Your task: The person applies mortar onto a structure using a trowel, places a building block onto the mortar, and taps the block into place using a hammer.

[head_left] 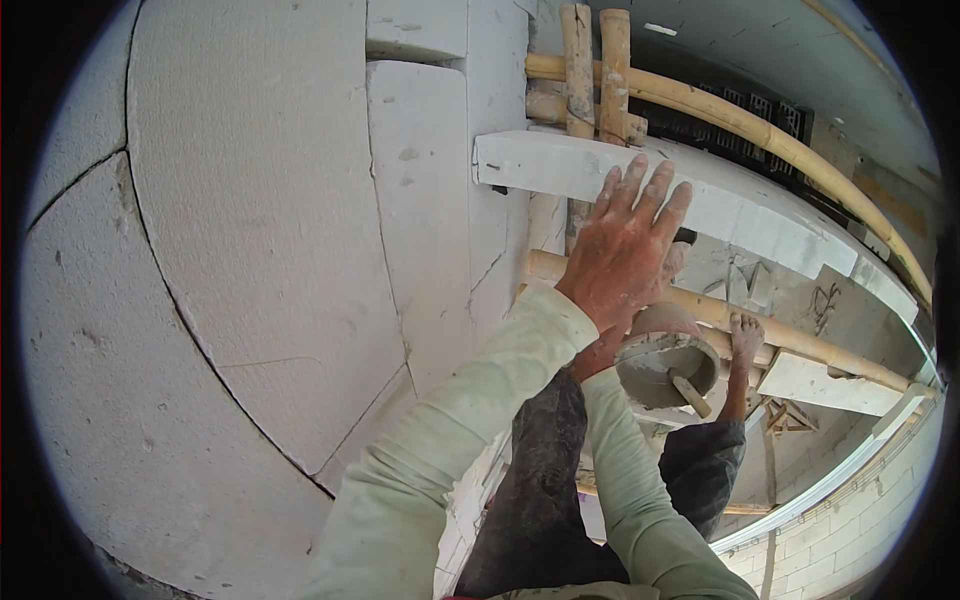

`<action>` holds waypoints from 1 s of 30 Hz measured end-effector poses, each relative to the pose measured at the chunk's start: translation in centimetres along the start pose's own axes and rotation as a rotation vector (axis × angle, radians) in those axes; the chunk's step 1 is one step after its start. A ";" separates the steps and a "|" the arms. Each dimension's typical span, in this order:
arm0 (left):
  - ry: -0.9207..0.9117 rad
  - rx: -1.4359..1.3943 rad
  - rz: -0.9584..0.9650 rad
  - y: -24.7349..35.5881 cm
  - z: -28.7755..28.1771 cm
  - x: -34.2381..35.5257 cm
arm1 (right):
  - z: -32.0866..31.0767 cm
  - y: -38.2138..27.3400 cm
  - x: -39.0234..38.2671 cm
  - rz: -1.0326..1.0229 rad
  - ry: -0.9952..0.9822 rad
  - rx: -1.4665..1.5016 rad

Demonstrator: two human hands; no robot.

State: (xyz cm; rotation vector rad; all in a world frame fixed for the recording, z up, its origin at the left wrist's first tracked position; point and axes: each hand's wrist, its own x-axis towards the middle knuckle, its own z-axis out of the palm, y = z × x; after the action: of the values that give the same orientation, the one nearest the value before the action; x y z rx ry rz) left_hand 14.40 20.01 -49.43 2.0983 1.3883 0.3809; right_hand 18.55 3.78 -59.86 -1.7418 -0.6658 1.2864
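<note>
My left hand (628, 238) reaches forward with its fingers spread and its back toward me. Its fingertips overlap the edge of a long white block-like beam (545, 165); whether they touch it I cannot tell. My right hand (600, 352) crosses beneath the left wrist, and its fingers are hidden behind the left hand. Just right of the wrists sits a round bucket (712, 378) with grey mortar, a wooden-looking handle (690, 394) sticking out of it. To the left rises a wall of large pale blocks (250, 220) with dark joints between them.
Bamboo poles (760, 120) run across and upright at the upper right. My bare foot (745, 335) rests on a lower bamboo pole (830, 352). A pale board (825, 385) lies beside it. Farther down, beyond the scaffold, are debris and a white block wall (825, 545).
</note>
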 end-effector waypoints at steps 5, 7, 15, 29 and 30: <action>-0.128 0.124 0.110 -0.4 5.7 1.0 | 10.7 -4.5 -2.7 0.567 -0.169 0.049; -0.236 0.310 -0.062 -2.8 7.7 1.2 | 11.8 -1.6 -2.5 0.254 -0.107 -0.161; -0.238 0.472 0.020 -6.3 9.0 2.3 | 11.2 -5.2 0.9 0.322 -0.198 -0.194; -0.315 0.545 0.101 -5.8 8.2 3.7 | 6.9 -7.7 4.9 0.249 -0.084 -0.155; -0.317 0.544 0.101 -5.8 8.1 3.8 | 6.9 -7.7 4.9 0.250 -0.085 -0.151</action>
State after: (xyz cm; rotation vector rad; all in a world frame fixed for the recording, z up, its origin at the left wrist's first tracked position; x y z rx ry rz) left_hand 16.03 22.49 -59.65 2.5246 1.2939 -0.3226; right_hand 14.21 13.77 -56.33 -1.9500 -0.6206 1.5208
